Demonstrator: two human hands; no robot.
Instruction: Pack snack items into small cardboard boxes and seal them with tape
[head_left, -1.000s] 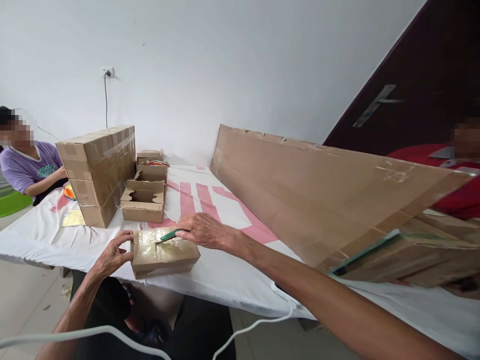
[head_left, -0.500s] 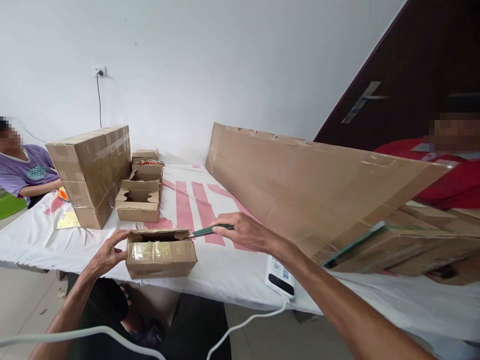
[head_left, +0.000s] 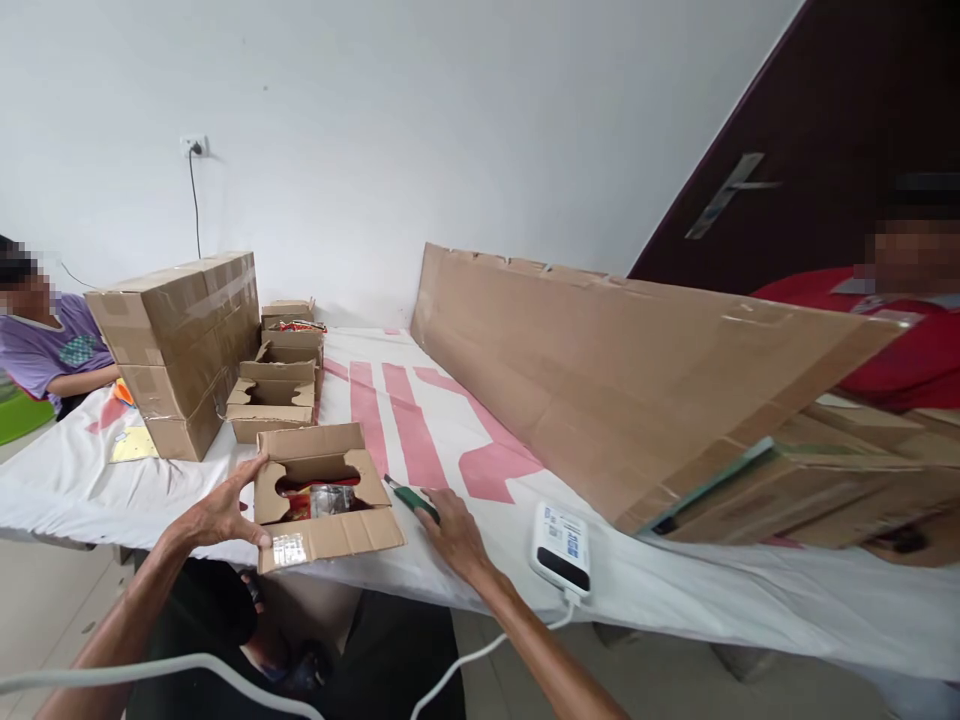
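Note:
A small cardboard box (head_left: 330, 538) stands near the table's front edge with its top flaps spread. Packets in red and silvery wrapping (head_left: 330, 498) show inside it. My left hand (head_left: 223, 512) grips the box's left side, thumb on the front flap and fingers at the back corner. To the right of the box, my right hand (head_left: 456, 528) is low over the tabletop, fingers closed on the rear end of a green utility knife (head_left: 411, 497). The knife's tip points back toward the box.
Several opened boxes (head_left: 271, 398) line up behind, beside a stack of taped cartons (head_left: 184, 345). A long cardboard panel (head_left: 600, 370) leans across the right side. A white device (head_left: 561, 548) with a cable sits near the front edge. People sit at both ends.
The box's flaps have opened outward, revealing the packets. My right hand has drawn the knife off the box and down onto the table beside it. My left hand has moved onto the front flap.

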